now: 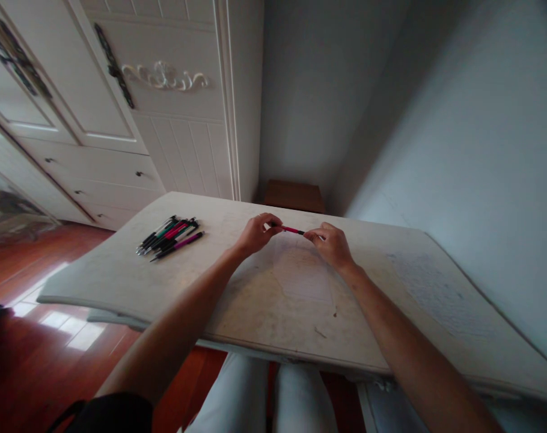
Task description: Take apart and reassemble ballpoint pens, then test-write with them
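Observation:
A red pen [292, 230] with dark ends is held level above the far middle of the table. My left hand [259, 232] pinches its left end, fingers closed. At the pen's other end, the fingertips of my right hand [332, 243] close on the dark part. Below both hands lies a pale sheet of paper [303, 273] on the tabletop. To the left of my left hand rests a pile of pens [172, 234] in black, green, red and purple, all lying roughly the same way.
The pale table [174, 294] has a worn, marked top, with scribbles [440, 294] on its right side. A white wardrobe [183, 102] stands beyond at the left. A brown wooden box-like piece [294, 195] sits behind the far edge, and a wall [481, 150] borders the right.

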Available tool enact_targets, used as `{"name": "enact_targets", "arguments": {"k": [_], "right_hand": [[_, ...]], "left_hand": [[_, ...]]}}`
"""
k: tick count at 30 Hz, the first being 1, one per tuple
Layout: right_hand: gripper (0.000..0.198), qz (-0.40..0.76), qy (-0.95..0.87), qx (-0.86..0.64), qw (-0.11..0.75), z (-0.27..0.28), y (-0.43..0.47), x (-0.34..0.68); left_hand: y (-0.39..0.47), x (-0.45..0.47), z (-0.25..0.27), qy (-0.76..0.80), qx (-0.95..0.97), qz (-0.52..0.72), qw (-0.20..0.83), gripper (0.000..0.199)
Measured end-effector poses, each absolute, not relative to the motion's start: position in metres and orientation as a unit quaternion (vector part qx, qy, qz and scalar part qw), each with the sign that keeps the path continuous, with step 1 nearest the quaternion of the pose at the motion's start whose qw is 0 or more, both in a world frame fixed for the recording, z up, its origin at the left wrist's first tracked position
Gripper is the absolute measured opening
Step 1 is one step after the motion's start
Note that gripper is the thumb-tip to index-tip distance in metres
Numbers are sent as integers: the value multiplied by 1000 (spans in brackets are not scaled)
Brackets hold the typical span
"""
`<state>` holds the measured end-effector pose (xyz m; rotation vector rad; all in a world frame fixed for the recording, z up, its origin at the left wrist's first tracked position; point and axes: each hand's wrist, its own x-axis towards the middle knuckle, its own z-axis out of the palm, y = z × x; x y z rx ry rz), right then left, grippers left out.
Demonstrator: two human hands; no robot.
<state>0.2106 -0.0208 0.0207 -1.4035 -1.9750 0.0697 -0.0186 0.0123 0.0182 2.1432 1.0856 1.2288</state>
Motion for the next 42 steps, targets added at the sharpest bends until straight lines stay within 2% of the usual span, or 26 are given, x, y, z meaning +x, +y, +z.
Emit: {"name": "enact_targets", "arguments": {"k": [5,9,12,17,18,22,25,29,33,35,40,42], "right_hand": [[21,24,-760,-545,352,21,-20,211],[20,25,-763,-539,356,21,-20,211],[19,24,-761,-539,360,20,-20,211],[20,24,-764,-540,353,19,-19,213],[20,24,-764,-540,352,20,-19,213],[19,23,-765,-537,354,21,-19,213],[19,24,-765,-534,360,21,-19,213],[20,29,-767,-529,362,20,-19,212],[20,26,-766,-533,359,20,-19,213],[20,25,-764,-533,362,20,-19,213],[20,22,-764,-529,369,21,-20,212],[20,22,-766,-525,370,22,-20,211]], "left_hand": [[9,-17,18,383,752,482,236,39],[11,-17,17,433,742,461,222,31],[14,-19,15,436,760,427,225,34],[15,-20,17,390,768,452,231,11],[14,-20,17,382,766,463,232,14],[11,-18,19,388,732,500,252,45],[11,-18,18,422,724,480,259,35],[13,-20,17,447,744,423,263,44],[14,-19,18,408,744,448,282,23],[14,-19,19,392,738,466,290,19],[12,-18,21,400,692,515,310,45],[12,-19,21,414,683,515,311,42]]}}
